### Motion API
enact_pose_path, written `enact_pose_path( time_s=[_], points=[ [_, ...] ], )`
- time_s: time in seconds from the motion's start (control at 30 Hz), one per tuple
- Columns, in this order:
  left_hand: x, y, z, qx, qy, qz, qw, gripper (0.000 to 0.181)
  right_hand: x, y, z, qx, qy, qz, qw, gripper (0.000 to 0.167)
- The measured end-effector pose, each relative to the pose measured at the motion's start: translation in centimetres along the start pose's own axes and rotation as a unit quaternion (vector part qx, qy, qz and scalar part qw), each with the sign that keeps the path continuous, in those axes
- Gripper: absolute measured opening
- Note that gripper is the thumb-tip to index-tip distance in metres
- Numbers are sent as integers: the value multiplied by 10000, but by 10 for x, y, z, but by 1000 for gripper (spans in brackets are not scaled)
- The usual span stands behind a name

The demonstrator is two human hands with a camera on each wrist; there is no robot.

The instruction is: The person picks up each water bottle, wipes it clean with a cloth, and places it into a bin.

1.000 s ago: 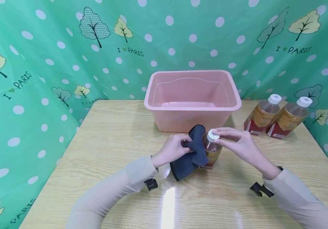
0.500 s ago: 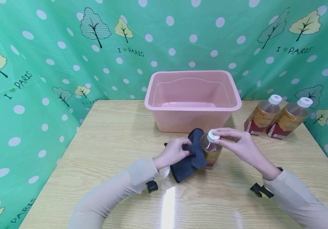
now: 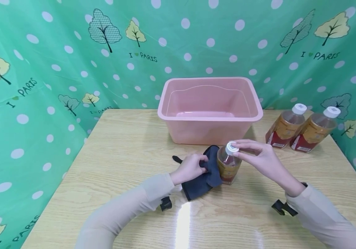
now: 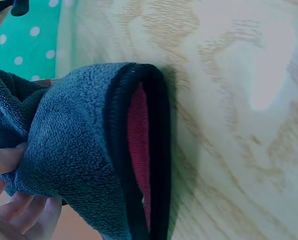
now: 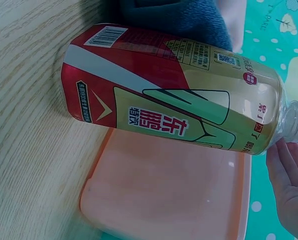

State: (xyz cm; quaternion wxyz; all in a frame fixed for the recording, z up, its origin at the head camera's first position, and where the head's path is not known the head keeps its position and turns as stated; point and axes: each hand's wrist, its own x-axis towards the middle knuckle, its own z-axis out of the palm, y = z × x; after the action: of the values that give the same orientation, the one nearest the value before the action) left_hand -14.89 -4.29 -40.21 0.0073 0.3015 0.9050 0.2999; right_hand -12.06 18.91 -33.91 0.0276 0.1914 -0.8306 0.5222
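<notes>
In the head view my left hand (image 3: pixel 190 168) grips a bunched dark blue-grey cloth (image 3: pixel 198 186) and holds it against the left side of a drink bottle (image 3: pixel 227 169). The left wrist view shows the cloth (image 4: pixel 79 135) as fuzzy, with a black bound edge and a red patch inside its fold. My right hand (image 3: pixel 260 155) pinches the bottle's white cap (image 3: pixel 232 148) from the right. The bottle stands on the table; its red and yellow label faces the right wrist camera. Cloth covers part of its left side.
A pink plastic bin (image 3: pixel 210 129) stands just behind the bottle, by the green dotted curtain (image 3: pixel 196 45). Two more capped bottles, a nearer-left one (image 3: pixel 285 128) and a right one (image 3: pixel 313 131), stand at the right back of the wooden table (image 3: pixel 128 145).
My left hand has shifted slightly down with the cloth along the bottle's side, and more of the bottle shows. The right hand stays on the cap.
</notes>
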Motion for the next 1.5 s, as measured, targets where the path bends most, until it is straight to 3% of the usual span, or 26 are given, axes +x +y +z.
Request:
enact_pose_path(
  time_s=[0.37, 0.7, 1.03, 1.33, 1.5],
  points=[
    [-1, -7, 12, 84, -399, -81, 9991, 14, 0, 2, 1, 52, 51, 7, 10000, 30],
    [-1, -8, 11, 2, -431, -106, 9990, 15, 0, 2, 1, 4, 56, -14, 10000, 29],
    [0, 4, -11, -739, 80, -38, 9972, 20, 0, 1, 0, -25, 38, -14, 10000, 31],
    [1, 17, -26, -804, 578, 208, 9949, 20, 0, 2, 1, 75, 83, -74, 9999, 30],
    [1, 21, -30, -921, 695, 289, 9929, 18, 0, 2, 2, 145, 97, -105, 9998, 29]
  ],
)
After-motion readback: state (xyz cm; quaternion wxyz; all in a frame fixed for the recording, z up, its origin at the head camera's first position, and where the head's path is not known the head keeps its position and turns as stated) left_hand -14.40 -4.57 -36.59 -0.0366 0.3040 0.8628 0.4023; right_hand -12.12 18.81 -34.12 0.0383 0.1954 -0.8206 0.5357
